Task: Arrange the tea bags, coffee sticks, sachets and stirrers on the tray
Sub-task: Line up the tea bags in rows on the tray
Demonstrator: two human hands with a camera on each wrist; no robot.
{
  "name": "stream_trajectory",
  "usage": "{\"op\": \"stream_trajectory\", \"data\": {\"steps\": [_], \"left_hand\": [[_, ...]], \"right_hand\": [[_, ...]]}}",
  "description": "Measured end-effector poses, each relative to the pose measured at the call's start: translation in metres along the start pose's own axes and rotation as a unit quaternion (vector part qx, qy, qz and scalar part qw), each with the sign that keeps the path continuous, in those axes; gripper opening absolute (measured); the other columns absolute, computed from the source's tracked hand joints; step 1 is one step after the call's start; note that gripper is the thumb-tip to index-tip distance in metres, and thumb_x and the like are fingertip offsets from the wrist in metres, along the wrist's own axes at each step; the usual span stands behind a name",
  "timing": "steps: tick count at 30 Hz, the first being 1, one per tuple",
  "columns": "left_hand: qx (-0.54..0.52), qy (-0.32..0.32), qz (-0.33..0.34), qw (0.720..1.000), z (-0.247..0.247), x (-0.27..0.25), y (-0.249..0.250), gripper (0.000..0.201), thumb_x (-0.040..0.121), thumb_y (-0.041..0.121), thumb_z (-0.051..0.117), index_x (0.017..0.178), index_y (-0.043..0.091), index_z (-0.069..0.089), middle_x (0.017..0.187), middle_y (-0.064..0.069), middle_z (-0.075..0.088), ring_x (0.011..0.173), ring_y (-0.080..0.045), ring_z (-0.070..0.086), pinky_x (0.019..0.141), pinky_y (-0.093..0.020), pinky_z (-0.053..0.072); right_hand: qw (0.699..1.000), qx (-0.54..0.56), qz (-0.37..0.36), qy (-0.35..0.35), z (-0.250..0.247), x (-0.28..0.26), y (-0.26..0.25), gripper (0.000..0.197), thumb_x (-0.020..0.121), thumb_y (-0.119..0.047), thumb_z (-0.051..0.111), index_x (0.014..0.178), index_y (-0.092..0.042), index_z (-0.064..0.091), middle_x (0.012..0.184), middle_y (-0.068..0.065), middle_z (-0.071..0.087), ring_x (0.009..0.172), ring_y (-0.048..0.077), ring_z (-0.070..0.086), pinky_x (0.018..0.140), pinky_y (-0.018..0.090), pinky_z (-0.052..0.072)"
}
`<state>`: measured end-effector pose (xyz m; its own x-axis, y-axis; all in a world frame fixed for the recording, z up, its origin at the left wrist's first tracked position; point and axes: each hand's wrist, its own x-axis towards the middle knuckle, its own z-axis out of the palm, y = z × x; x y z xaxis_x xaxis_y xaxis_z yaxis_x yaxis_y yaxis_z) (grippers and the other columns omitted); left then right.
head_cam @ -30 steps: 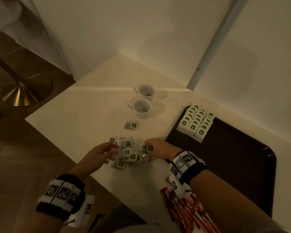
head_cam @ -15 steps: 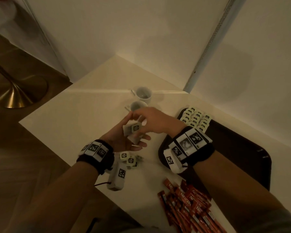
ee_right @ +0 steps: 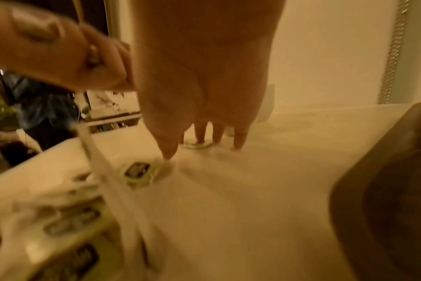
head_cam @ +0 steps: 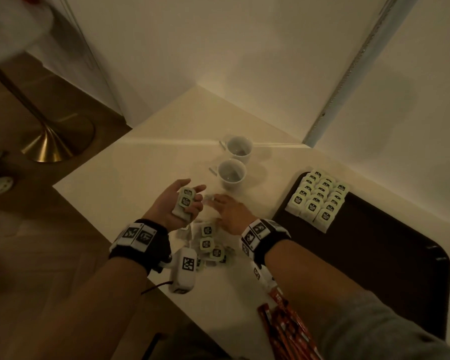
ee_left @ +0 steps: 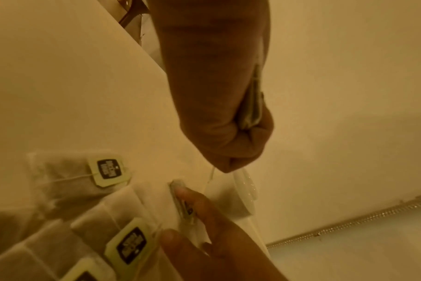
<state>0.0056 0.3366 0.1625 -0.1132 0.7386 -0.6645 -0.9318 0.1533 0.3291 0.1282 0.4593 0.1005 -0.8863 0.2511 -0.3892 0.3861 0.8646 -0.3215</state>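
Observation:
My left hand [head_cam: 168, 206] is palm up above the table and grips a small stack of tea bags [head_cam: 185, 202], seen edge-on between its fingers in the left wrist view [ee_left: 252, 106]. My right hand [head_cam: 225, 207] reaches down beside it, straight fingers [ee_right: 238, 140] touching a lone flat tea bag [ee_right: 197, 145] on the table. A loose pile of tea bags [head_cam: 208, 242] lies just below both hands. The dark tray [head_cam: 374, 255] sits to the right, with neat rows of tea bags [head_cam: 320, 198] in its far left corner.
Two white cups [head_cam: 231, 174] [head_cam: 239, 149] stand just beyond the hands. Red coffee sticks [head_cam: 283, 331] lie at the table's near edge under my right forearm. Walls close off the back and right. The table's left edge [head_cam: 89, 178] drops to the floor.
Both hands left the pile; the right hand placed a tea bag into the raised left palm, then dropped to the table near the closer cup. The left hand keeps its stack.

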Motion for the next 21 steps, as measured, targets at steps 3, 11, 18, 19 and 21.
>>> {"op": "stream_trajectory", "data": {"steps": [3, 11, 18, 19, 21], "left_hand": [[-0.055, 0.059, 0.038, 0.996, 0.007, 0.001, 0.003, 0.025, 0.086, 0.028, 0.052, 0.095, 0.004, 0.053, 0.069, -0.008, 0.047, 0.059, -0.016, 0.045, 0.044, -0.017, 0.044], [0.061, 0.056, 0.053, 0.995, 0.037, 0.005, 0.004, 0.012, 0.093, 0.023, 0.052, 0.082, 0.017, 0.052, 0.06, 0.003, 0.051, 0.042, -0.01, 0.047, 0.035, -0.016, 0.039], [0.384, 0.024, 0.205, 0.9, 0.068, 0.003, -0.002, 0.011, 0.085, 0.011, 0.068, 0.095, 0.012, 0.065, 0.07, -0.001, 0.049, 0.046, -0.007, 0.038, 0.04, -0.018, 0.03], [0.418, 0.004, 0.212, 0.884, 0.074, 0.001, -0.003, 0.014, 0.084, 0.013, 0.07, 0.097, 0.011, 0.066, 0.069, -0.001, 0.049, 0.048, -0.007, 0.038, 0.041, -0.019, 0.03], [0.48, -0.036, 0.214, 0.85, 0.091, -0.003, -0.007, 0.023, 0.082, 0.019, 0.072, 0.103, 0.011, 0.067, 0.066, 0.004, 0.054, 0.049, -0.007, 0.038, 0.043, -0.019, 0.03]], "right_hand": [[0.998, -0.011, -0.006, 0.067, -0.002, -0.005, 0.0, 0.023, 0.091, -0.016, 0.052, 0.113, -0.014, 0.056, 0.119, 0.011, 0.048, 0.112, 0.031, 0.045, 0.091, 0.041, 0.044], [0.994, 0.041, 0.094, 0.031, -0.008, -0.022, 0.022, 0.051, 0.081, -0.011, 0.068, 0.125, -0.011, 0.041, 0.116, 0.014, 0.057, 0.107, 0.031, 0.054, 0.09, 0.041, 0.045], [0.954, 0.28, 0.06, 0.086, -0.061, -0.059, 0.032, 0.039, 0.076, -0.013, 0.076, 0.109, -0.012, 0.056, 0.093, 0.006, 0.057, 0.077, 0.018, 0.055, 0.054, 0.018, 0.047], [0.943, 0.307, 0.053, 0.116, -0.078, -0.07, 0.032, 0.037, 0.076, -0.013, 0.076, 0.108, -0.014, 0.056, 0.094, 0.007, 0.058, 0.074, 0.016, 0.056, 0.05, 0.018, 0.047], [0.921, 0.351, 0.036, 0.163, -0.11, -0.093, 0.034, 0.032, 0.077, -0.01, 0.074, 0.103, -0.015, 0.058, 0.087, 0.005, 0.061, 0.067, 0.008, 0.055, 0.049, 0.016, 0.047]]}}
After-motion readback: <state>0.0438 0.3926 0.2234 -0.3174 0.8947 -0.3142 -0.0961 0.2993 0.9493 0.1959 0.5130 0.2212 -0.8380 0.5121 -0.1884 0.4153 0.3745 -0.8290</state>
